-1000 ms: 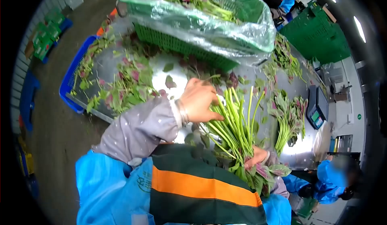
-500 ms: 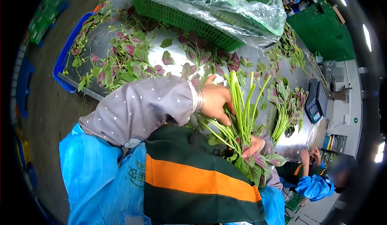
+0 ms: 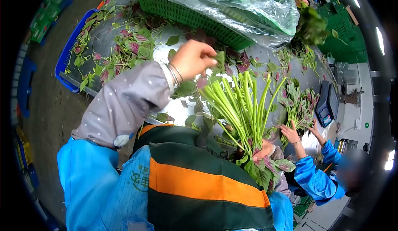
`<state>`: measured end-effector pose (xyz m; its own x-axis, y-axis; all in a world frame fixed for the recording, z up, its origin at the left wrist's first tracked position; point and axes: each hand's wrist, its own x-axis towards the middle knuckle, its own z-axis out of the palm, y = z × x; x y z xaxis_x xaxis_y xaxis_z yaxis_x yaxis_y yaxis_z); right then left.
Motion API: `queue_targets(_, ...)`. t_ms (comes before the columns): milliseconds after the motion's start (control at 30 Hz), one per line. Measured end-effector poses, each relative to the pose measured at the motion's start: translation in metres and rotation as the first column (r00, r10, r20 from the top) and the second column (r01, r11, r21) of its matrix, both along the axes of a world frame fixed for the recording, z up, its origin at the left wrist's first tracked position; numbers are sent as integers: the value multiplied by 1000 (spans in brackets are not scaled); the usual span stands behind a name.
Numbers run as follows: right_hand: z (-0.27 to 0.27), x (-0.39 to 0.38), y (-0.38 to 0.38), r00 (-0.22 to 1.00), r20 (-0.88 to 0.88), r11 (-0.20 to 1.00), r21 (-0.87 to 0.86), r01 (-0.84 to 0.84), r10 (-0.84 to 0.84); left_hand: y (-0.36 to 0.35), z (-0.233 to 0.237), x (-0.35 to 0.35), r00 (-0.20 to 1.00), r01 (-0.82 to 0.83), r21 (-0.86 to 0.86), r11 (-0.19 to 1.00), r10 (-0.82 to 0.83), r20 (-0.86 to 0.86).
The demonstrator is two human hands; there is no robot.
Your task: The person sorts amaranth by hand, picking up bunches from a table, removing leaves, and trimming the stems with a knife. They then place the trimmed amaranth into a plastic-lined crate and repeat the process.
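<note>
My right hand [image 3: 264, 150], low at the right, is wrapped round a bunch of red-and-green amaranth [image 3: 244, 106]. Its cut pale-green stems point up and away from me, while the leaves hang below the grip. Above and left of the stems, my left hand [image 3: 194, 59] is raised over the table with fingers pinched on a green leaf [image 3: 219, 62], slightly blurred. Loose leaves [image 3: 137, 46] and stem bits lie scattered beneath and beyond it on the metal table [image 3: 166, 34].
A green crate [image 3: 190, 21] lined with clear plastic stands at the far side. Another amaranth bunch [image 3: 299, 108] lies beside a scale [image 3: 327, 104]; a co-worker's hands [image 3: 291, 135] reach toward it. Blurred greens [image 3: 311, 26] are near another person at top right. A blue basket [image 3: 66, 61] sits left.
My left hand has left the bunch and moved up and left with a leaf. The stems now fan out more. The co-worker's hands have come to the other bunch.
</note>
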<state>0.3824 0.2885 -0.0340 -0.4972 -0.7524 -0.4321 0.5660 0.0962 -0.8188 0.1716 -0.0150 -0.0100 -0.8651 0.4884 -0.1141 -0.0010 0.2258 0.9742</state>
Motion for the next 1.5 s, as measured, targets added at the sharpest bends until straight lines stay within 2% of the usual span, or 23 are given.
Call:
queue_targets(167,0,2,5,1000,-2,1000,3,17,-17,-4,-28,-5,997,-36,-129,991,27,-66)
queue_targets(233,-2,8,9,998,7,997,-43,70,-69,-18,-78,-13,980,-167,142,976,148,134)
queue_targets(300,-7,13,13,993,22,991,-60,121,-120,-24,-89,10,965,22,-10,1000,-19,262)
queue_targets(433,-29,18,13,977,116,946,-254,202,-178,25,-80,88,608,290,539,791,-587,534)
queue_targets(567,-36,15,6,979,146,898,-395,191,-144,67,-45,96,392,555,620,554,-832,393)
queue_targets(633,-26,23,4,956,194,899,-341,275,-219,47,-35,74,673,266,480,836,-517,528)
queue_targets(667,-23,27,1,941,209,892,-316,323,-267,42,-55,50,714,93,576,812,-458,530)
queue_targets(733,-23,34,-2,918,227,845,-367,389,-324,6,-58,3,662,-469,783,408,-425,618)
queue_targets(767,-23,37,-4,906,236,818,-393,419,-351,-13,-66,-28,748,-359,898,255,-497,440)
queue_targets(800,-27,40,-9,902,261,757,-492,430,-342,-27,-49,-37,789,-357,859,367,-375,488)
queue_targets(833,-31,40,-15,903,282,689,-583,430,-325,-27,-35,-33,902,-246,560,791,-25,431)
queue_targets(867,-31,38,-19,907,262,678,-603,420,-329,-28,-58,-30,999,-41,125,991,44,-25)
queue_targets(900,-30,37,-23,913,241,669,-622,406,-329,-29,-81,-25,887,-66,-394,917,-127,-444)
queue_targets(933,-30,34,-26,917,221,656,-644,392,-331,-23,-58,4,793,-239,-803,546,-368,-486)
queue_targets(967,-37,28,-26,956,155,644,-710,284,-251,-16,-58,6,872,25,-847,531,-427,-241)
queue_targets(1033,-40,32,-32,932,222,582,-732,354,-287,16,-94,37,897,422,-198,885,-439,-50)
queue_targets(1133,-33,23,-39,943,245,601,-726,333,-227,65,-51,88,679,336,624,706,-641,360)
queue_targets(1233,-24,28,-34,931,292,695,-623,359,-219,69,-38,73,767,377,507,775,-568,298)
queue_targets(1333,-15,35,-26,920,268,761,-519,389,-287,25,-49,18,678,-217,817,534,-520,520)
queue_targets(1367,-15,38,-20,915,282,798,-456,394,-290,5,-60,-4,720,-365,758,541,-352,598)
queue_targets(1433,-18,44,-9,901,312,857,-325,400,-302,-22,-44,-38,904,-183,211,960,81,420)
queue_targets(1467,-19,41,-8,913,290,869,-324,375,-286,-25,-30,-29,969,-163,-291,943,98,-225)
queue_targets(1500,-20,38,-4,923,268,903,-256,345,-277,-30,-17,-17,672,-418,-618,666,-230,-703)
